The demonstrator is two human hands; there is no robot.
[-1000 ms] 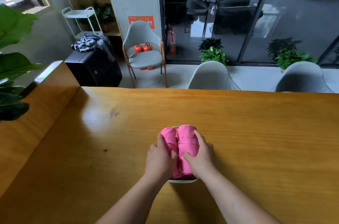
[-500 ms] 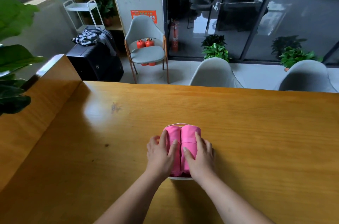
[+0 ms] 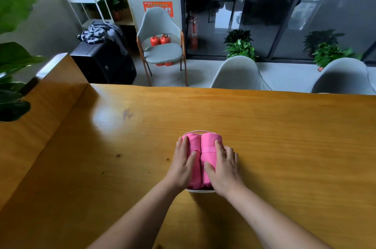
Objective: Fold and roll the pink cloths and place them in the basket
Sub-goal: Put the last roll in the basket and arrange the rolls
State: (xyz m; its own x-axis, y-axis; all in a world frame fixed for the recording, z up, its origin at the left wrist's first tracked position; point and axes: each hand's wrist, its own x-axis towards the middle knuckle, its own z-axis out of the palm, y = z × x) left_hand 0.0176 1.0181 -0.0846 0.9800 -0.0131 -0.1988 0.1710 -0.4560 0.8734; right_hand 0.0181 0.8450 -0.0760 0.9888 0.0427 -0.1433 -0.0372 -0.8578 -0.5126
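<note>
Two rolled pink cloths lie side by side in a small white basket (image 3: 196, 131) on the wooden table (image 3: 284, 136). The left roll (image 3: 193, 142) sits under my left hand (image 3: 181, 165), which lies flat on it with straight fingers. My right hand (image 3: 223, 167) presses flat on the right roll (image 3: 209, 142), fingers spread over its outer side. Only the far and near rims of the basket show; the rolls and my hands hide the rest.
A raised wooden ledge (image 3: 50, 89) borders the table on the left, with large green leaves (image 3: 12, 69) over it. Two grey chairs (image 3: 240, 73) stand behind the far table edge. Farther back are another chair, a black case and potted plants.
Both hands have flattened and slid a little farther over the rolls, which now sit lower in the basket. The view has tilted down slightly.
</note>
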